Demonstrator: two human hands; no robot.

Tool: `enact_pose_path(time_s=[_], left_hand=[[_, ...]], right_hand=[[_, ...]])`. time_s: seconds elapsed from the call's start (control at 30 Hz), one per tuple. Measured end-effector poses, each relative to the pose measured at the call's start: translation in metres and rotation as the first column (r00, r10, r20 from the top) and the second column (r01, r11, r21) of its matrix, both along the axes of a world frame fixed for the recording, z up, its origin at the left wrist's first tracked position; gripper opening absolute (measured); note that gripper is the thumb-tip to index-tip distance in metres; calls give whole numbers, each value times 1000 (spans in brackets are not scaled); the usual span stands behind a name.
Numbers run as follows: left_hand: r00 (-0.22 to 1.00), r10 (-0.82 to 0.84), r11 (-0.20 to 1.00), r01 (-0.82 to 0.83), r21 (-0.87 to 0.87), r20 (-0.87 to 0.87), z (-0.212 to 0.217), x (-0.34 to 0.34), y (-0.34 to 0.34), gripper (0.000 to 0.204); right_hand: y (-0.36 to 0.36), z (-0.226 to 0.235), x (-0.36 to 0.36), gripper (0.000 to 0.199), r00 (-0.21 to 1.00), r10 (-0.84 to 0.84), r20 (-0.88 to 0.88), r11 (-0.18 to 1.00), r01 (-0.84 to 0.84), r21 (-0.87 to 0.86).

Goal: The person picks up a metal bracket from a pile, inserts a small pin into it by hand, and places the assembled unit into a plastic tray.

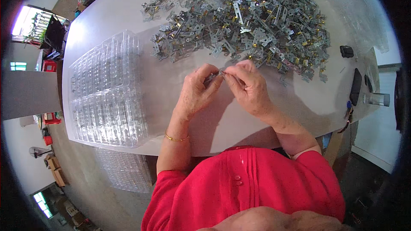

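Note:
Over the near side of the table, my left hand [199, 90] and my right hand [249, 86] meet, fingertips pinched together. Between them is a small metal part [218, 74], mostly covered by the fingers. My left thumb and fingers close round it, while the right fingertips press at its right end. Just beyond my hands lies a large heap of small stamped metal parts [239, 25], silvery grey with brass-coloured bits. To the left of my left hand stands a clear plastic tray [109, 90] with rows of compartments; small parts seem to lie in some of them.
The white table [205, 130] reaches from my body to the far side. Clear plastic sheets or trays [355, 13] lie at the far right. Near the right edge are a small black object [346, 51] and a dark case [355, 86]. More clear trays [124, 169] are stacked below the left edge.

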State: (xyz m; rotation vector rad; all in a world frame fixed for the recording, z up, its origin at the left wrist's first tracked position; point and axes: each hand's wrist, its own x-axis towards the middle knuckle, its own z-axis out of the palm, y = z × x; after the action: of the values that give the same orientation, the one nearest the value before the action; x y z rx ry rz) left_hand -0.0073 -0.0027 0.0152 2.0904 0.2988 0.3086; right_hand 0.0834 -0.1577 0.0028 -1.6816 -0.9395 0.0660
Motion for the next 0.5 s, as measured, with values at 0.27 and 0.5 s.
enact_pose_path(time_s=[0.27, 0.5], left_hand=[[999, 43, 754, -49, -655, -26, -5, 2, 6, 12], [995, 93, 436, -63, -898, -24, -4, 2, 8, 13]], right_hand=[[-2, -5, 4, 6, 968, -101, -229, 972, 144, 184], [-3, -1, -2, 9, 956, -11, -293, 999, 1, -37]])
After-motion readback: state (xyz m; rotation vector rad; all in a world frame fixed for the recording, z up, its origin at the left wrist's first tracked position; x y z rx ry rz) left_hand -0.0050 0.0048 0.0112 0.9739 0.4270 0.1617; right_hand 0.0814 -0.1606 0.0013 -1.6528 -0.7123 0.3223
